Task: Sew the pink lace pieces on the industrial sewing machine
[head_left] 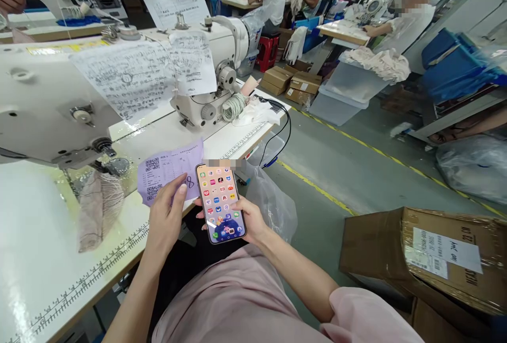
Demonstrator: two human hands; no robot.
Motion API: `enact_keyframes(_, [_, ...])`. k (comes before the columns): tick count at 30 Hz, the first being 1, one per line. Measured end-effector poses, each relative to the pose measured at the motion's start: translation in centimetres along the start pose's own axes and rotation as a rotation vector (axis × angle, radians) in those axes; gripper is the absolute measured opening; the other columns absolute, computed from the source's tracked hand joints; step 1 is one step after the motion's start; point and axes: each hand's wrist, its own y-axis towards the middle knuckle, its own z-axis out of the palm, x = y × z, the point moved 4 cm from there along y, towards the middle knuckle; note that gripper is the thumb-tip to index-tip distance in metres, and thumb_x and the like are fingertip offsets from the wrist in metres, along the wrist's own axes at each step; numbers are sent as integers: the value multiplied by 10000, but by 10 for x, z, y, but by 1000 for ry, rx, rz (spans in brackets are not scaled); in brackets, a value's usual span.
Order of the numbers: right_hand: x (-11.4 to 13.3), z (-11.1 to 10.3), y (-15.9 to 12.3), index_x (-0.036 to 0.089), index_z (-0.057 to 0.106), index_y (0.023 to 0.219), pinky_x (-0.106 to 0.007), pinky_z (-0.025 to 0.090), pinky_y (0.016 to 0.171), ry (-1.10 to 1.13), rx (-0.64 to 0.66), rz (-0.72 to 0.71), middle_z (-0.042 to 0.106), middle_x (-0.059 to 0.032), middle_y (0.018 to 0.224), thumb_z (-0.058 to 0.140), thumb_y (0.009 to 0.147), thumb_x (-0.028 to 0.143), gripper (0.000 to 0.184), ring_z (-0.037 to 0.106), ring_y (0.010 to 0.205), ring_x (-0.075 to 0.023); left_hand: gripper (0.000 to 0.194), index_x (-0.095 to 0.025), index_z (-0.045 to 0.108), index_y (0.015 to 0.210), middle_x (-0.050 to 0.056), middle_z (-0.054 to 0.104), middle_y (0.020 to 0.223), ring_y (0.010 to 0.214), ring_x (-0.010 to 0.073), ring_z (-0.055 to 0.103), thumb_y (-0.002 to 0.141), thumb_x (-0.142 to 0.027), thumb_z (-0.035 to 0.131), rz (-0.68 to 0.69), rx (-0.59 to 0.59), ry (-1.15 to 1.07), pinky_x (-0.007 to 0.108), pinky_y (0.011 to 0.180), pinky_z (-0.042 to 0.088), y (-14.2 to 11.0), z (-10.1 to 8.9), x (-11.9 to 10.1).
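My left hand [166,213] pinches the lower edge of a purple paper ticket [168,170] printed with two QR codes, holding it over the edge of the white sewing table [35,237]. My right hand [247,219] grips a smartphone [220,207] from below and the right side. Its lit screen shows rows of app icons, and the thumb rests near the screen's right edge. The phone sits just right of the ticket and overlaps its corner. Both hands hover above my lap.
A white sewing machine [59,100] with taped handwritten notes stands at left, beige mesh fabric [97,208] under its needle. A second machine [214,63] sits behind. A cardboard box [431,256] lies at right, a plastic bag [273,200] hangs nearby. Other workers sit beyond the yellow floor line.
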Motion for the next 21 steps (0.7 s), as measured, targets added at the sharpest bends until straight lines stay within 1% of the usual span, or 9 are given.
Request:
enact_keyframes(7, [-1, 2, -1, 131, 571, 1227, -517, 542, 843, -16, 29, 4, 695, -146, 1151, 540, 651, 276, 595, 685, 907, -291, 674, -148, 637, 1225, 117, 631, 1303, 1253, 272, 528, 916, -671, 346, -33, -8, -27, 442, 1084, 367, -1, -2, 0])
enact_keyframes(12, [-2, 5, -2, 146, 605, 1150, -500, 549, 832, -10, 19, 11, 718, -136, 1086, 575, 686, 334, 501, 687, 927, -297, 652, -157, 643, 1211, 111, 633, 1300, 1252, 267, 526, 930, -652, 325, -29, -10, -47, 444, 1084, 364, -1, -2, -1])
enact_keyframes(15, [-3, 6, -2, 141, 614, 1119, -493, 555, 827, -20, -5, 40, 723, -142, 1055, 596, 679, 384, 502, 677, 968, -314, 639, -156, 637, 1219, 116, 631, 1297, 1239, 274, 532, 933, -639, 330, -21, -10, -40, 453, 1070, 374, -2, -2, 2])
enact_keyframes(18, [-5, 9, -1, 142, 611, 1121, -495, 554, 837, -36, -17, 54, 724, -141, 1047, 592, 690, 409, 508, 674, 987, -318, 624, -156, 633, 1219, 120, 638, 1280, 1221, 280, 542, 922, -634, 362, -8, -10, -32, 455, 1057, 386, -2, -2, 2])
enact_keyframes(21, [-7, 10, 1, 143, 593, 1153, -502, 550, 845, -76, -35, 70, 726, -139, 1035, 576, 695, 432, 542, 677, 987, -317, 600, -179, 613, 1249, 106, 639, 1273, 1204, 283, 545, 876, -628, 473, 7, 9, -11, 446, 1043, 401, -3, -2, 1])
